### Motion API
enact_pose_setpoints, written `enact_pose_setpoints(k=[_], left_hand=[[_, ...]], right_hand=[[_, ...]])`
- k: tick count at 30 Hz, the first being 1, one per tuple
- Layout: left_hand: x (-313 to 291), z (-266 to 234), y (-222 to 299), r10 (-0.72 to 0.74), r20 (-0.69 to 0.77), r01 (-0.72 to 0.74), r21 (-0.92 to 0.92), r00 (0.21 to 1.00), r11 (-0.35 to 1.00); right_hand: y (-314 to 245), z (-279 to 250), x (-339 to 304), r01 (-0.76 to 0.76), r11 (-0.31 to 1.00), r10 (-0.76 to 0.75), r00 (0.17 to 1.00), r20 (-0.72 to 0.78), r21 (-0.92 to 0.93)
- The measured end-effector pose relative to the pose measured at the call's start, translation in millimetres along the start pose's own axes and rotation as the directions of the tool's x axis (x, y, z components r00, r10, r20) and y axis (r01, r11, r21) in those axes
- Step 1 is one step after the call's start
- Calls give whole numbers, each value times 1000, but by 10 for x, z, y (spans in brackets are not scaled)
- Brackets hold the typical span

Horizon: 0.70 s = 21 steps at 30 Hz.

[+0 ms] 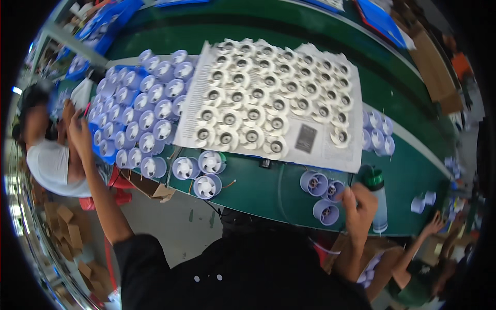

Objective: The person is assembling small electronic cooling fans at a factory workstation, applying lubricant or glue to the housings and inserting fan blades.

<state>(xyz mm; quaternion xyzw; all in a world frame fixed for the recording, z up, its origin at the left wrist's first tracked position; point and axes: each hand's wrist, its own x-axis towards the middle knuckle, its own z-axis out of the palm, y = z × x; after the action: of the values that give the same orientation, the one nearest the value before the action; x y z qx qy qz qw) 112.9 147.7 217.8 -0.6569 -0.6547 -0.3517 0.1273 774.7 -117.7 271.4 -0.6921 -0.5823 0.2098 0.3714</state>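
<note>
My left hand (79, 135) is raised at the far left, beside the lavender fan housings (147, 119) crowded together with white fan blades inside. Its fingers point up and look apart; a thin red item by them is too small to name. My right hand (360, 206) is closed, thumb and fingertips together, at the rim of a lavender housing (335, 191). Whatever lies between those fingers is hidden. Two more housings with dark centres, one at the left (313, 183) and one nearer (325, 212), stand beside it.
Rows of white fan impellers (253, 114) lie on printed paper (294, 154) mid-table. Three housings with white blades (207, 186) stand at the near edge. A green-capped bottle (380, 204) is right of my right hand. Other people sit left (51, 160) and right (426, 281).
</note>
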Motion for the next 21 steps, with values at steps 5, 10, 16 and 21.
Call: enact_pose_setpoints(k=[5, 10, 16, 21], left_hand=[[-1179, -482, 2907, -4, 260, 140, -505, 966, 852], [-2103, -246, 4374, 431, 614, 328, -753, 662, 570], [-2396, 228, 4888, 557, 505, -41, -715, 659, 698], [-2489, 394, 4998, 509, 532, -10, -685, 677, 729]], right_hand=[[134, 66, 440, 200, 970, -211, 975, -74, -136], [265, 104, 826, 537, 727, -514, 839, 179, -427], [193, 230, 905, 572, 362, -436, 802, 409, -736], [163, 198, 874, 571, 256, -448, 785, 428, -780]])
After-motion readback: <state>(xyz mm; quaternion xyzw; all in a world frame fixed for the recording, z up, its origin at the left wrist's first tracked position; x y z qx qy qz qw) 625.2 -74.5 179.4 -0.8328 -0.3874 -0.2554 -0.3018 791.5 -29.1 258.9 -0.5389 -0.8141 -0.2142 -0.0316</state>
